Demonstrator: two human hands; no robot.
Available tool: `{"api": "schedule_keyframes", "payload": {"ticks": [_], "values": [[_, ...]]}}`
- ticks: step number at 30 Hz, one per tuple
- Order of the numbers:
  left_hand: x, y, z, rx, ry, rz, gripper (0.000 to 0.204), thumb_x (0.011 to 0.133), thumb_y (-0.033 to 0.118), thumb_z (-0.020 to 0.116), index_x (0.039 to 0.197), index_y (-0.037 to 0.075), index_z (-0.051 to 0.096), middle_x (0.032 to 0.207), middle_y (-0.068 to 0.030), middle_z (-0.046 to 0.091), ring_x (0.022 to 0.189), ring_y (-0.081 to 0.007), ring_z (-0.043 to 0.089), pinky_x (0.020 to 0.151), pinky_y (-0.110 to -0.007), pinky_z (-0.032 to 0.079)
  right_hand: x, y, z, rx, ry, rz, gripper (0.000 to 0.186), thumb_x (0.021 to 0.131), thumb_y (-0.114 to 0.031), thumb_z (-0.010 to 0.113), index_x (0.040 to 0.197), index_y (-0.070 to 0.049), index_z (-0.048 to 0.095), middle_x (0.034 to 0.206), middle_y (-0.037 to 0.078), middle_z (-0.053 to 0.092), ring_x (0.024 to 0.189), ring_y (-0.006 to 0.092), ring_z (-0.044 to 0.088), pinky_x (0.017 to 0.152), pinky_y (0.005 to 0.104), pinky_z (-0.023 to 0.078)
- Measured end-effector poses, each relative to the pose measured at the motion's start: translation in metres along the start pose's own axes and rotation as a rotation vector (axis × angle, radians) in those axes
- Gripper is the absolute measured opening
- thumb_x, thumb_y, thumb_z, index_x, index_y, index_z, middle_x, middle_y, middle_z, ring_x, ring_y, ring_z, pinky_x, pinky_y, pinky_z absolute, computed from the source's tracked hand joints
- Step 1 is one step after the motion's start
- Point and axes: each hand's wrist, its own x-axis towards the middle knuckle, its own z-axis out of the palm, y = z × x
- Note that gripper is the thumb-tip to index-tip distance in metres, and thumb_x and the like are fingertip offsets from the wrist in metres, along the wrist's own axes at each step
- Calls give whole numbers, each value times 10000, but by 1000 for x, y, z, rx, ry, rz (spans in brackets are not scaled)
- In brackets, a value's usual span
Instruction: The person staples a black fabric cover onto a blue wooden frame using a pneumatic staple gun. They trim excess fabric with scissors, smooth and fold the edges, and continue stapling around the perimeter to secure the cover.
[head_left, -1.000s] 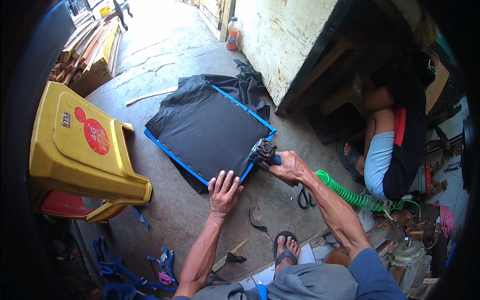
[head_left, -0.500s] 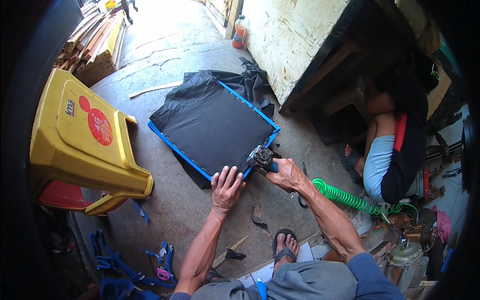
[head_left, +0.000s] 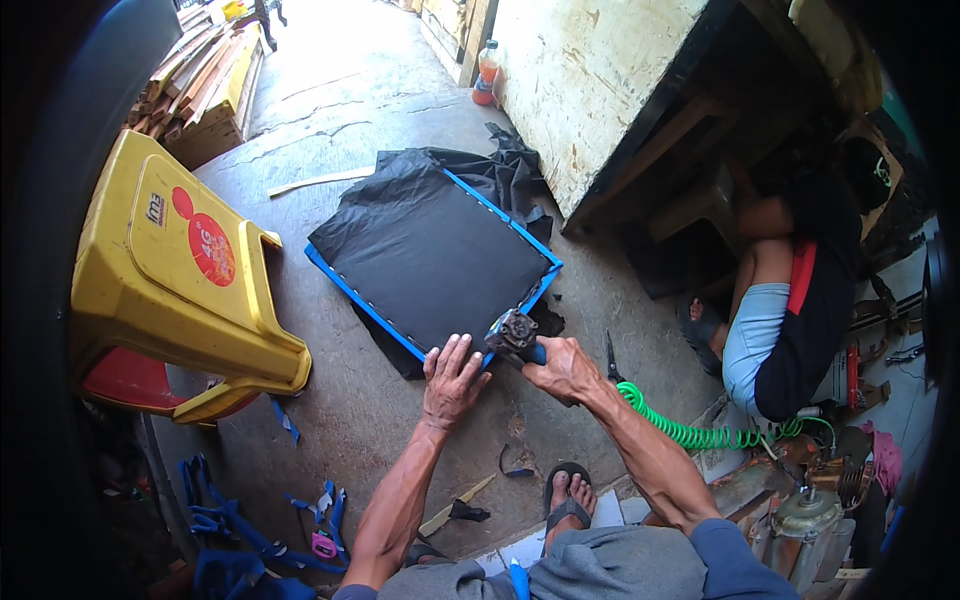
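Note:
A square panel with a blue edge (head_left: 349,292) and black fabric (head_left: 431,262) fastened over it by rows of staples lies on the floor, with loose fabric round its back. My left hand (head_left: 451,385) rests on the panel's near corner, fingers apart. Just right of it my right hand (head_left: 560,372) grips a pneumatic staple gun (head_left: 512,333), whose head is over the blue edge beside my left fingertips. Dark scissors (head_left: 612,358) lie beyond my right hand, partly hidden. A coiled green hose (head_left: 680,430) runs to the right.
A yellow plastic stool (head_left: 170,290) stands left, blue scraps (head_left: 225,515) near it. Lumber (head_left: 205,75) and an orange-filled bottle (head_left: 485,75) stand behind. A pale cabinet (head_left: 560,90) is back right. Another person (head_left: 775,330) sits curled beneath it. A compressor (head_left: 808,525) is lower right.
The staple gun in my right hand has moved toward me along the panel's edge, closer to my left fingers. My left hand has shifted slightly right and up in the picture.

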Motion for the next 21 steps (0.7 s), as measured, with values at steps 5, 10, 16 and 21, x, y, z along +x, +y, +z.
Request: {"api": "schedule_keyframes", "payload": {"ticks": [5, 10, 16, 21], "values": [[-12, -2, -16, -39, -82, 77, 482, 864, 249, 826, 1279, 59, 669, 1502, -128, 565, 1461, -309, 467, 1236, -521, 303, -8, 9, 14, -15, 26, 19, 369, 818, -288, 671, 1054, -9, 720, 806, 288, 701, 791, 460, 719, 764, 494, 561], [-24, -6, -16, 33, -41, 109, 450, 870, 212, 811, 1277, 54, 701, 1439, -127, 630, 1422, -307, 524, 1233, -528, 331, -12, -5, 15, -1, -14, -9, 367, 812, -290, 678, 1036, -1, 712, 799, 285, 698, 780, 455, 716, 753, 489, 559], [-24, -3, -18, -32, -29, 88, 423, 855, 193, 824, 1240, 54, 715, 1421, -139, 637, 1402, -323, 543, 1225, -531, 348, -17, -9, 21, 70, 14, 34, 361, 809, -287, 669, 1017, 6, 707, 788, 279, 693, 778, 445, 714, 747, 489, 553], [-17, 3, -25, -126, 27, 25, 380, 830, 158, 849, 1170, 53, 716, 1244, -140, 688, 1333, -338, 591, 1207, -536, 381, -20, -6, 32, 54, -9, -41, 363, 803, -275, 678, 1025, 12, 702, 790, 281, 694, 785, 441, 718, 745, 484, 552]]}}
